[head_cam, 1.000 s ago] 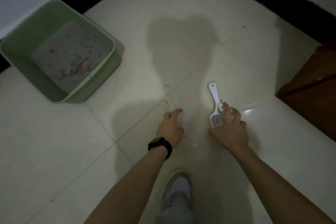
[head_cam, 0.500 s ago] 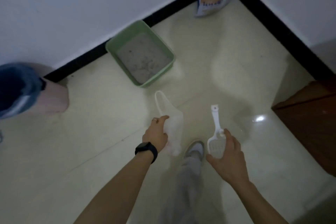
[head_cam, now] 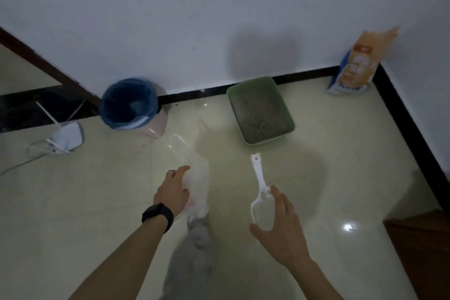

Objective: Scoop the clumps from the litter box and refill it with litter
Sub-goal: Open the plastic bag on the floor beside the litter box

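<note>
A green litter box [head_cam: 289, 119] with grey litter and dark clumps stands on the floor by the wall, ahead of me. My right hand [head_cam: 280, 231] holds a white slotted litter scoop [head_cam: 259, 192] by its scoop end, handle pointing toward the box. My left hand [head_cam: 174, 190], with a black watch and a ring, grips a thin white plastic bag [head_cam: 197, 178] that hangs in front of me. An orange and white litter bag [head_cam: 355, 66] leans in the far right corner.
A pink bin [head_cam: 158, 124] with a blue liner stands by the wall left of the box. A white router [head_cam: 65, 137] with antennas and a cable lies at far left. Dark wooden furniture [head_cam: 423, 248] is at lower right. My grey trouser leg [head_cam: 192, 256] shows below.
I have stood up from the floor with the bag and scoop lifted in my hands. The view swung left, bringing the bin and router into sight; the litter box now lies farther ahead.
</note>
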`<control>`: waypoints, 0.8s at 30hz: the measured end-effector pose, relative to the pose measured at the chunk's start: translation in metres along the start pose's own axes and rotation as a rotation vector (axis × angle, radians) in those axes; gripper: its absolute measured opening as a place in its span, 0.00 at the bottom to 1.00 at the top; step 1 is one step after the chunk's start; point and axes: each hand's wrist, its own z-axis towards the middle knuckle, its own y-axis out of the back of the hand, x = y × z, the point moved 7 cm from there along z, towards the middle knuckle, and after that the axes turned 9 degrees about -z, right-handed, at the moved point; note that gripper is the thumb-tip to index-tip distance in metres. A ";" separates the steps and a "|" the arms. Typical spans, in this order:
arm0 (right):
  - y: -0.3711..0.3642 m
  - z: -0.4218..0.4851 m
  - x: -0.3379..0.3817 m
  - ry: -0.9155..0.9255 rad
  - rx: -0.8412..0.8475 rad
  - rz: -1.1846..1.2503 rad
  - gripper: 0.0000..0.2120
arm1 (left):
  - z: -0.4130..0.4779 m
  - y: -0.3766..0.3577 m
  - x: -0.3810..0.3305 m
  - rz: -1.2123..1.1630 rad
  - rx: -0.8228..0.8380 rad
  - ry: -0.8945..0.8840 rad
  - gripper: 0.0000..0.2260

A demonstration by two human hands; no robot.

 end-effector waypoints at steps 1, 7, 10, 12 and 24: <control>-0.006 0.016 0.011 0.010 0.018 -0.025 0.51 | 0.015 0.008 0.010 -0.012 -0.006 0.011 0.28; -0.052 0.121 0.062 0.000 0.158 -0.170 0.53 | 0.120 0.032 0.057 -0.060 0.065 0.044 0.28; -0.080 0.182 0.081 0.020 0.191 -0.220 0.53 | 0.172 0.030 0.079 -0.053 0.086 0.058 0.28; -0.102 0.229 0.090 0.052 0.206 -0.246 0.53 | 0.208 0.020 0.097 -0.049 0.079 0.083 0.27; -0.265 0.566 0.109 0.443 0.222 -0.549 0.52 | 0.413 -0.109 0.172 -0.068 -0.189 0.015 0.31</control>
